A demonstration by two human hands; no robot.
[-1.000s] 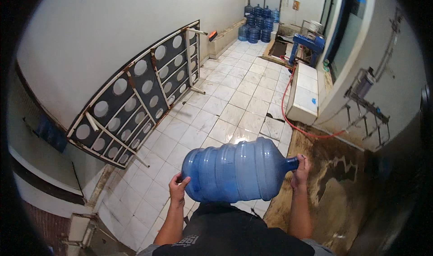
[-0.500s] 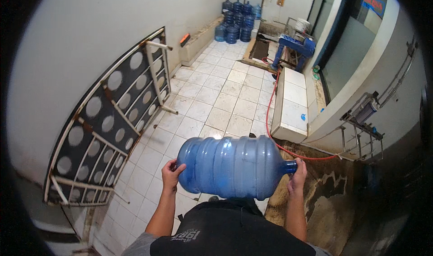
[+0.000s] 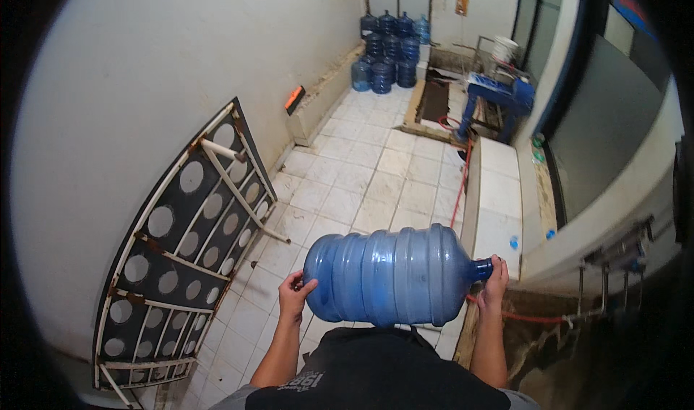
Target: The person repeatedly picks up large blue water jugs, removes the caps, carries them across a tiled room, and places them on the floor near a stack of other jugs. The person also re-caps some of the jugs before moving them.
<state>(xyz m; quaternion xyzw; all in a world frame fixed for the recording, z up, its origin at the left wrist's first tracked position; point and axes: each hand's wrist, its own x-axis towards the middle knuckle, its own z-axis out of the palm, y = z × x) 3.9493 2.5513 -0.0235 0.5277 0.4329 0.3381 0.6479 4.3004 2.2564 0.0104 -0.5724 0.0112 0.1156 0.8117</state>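
Observation:
Across my front lies a large, clear blue water jug (image 3: 383, 276), held sideways above the floor with its ribbed body level. Its base is at the left and its dark blue neck at the right. My left hand (image 3: 293, 294) grips the edge of the base, thumb on the near face. At the other end my right hand (image 3: 494, 283) is closed round the neck, which partly hides the mouth. The inside looks see-through, and I make out no water in it.
A rusty metal rack (image 3: 188, 244) with round holes leans on the left wall. White floor tiles (image 3: 347, 164) run toward stacked blue jugs (image 3: 390, 48) at the back. On the right are a blue machine (image 3: 499, 95), a tiled ledge (image 3: 495, 193) and a red hose (image 3: 528, 317).
My view has shifted forward along the tiles, so the back jugs and the blue machine sit lower in the picture. Both hands keep the same hold on the jug.

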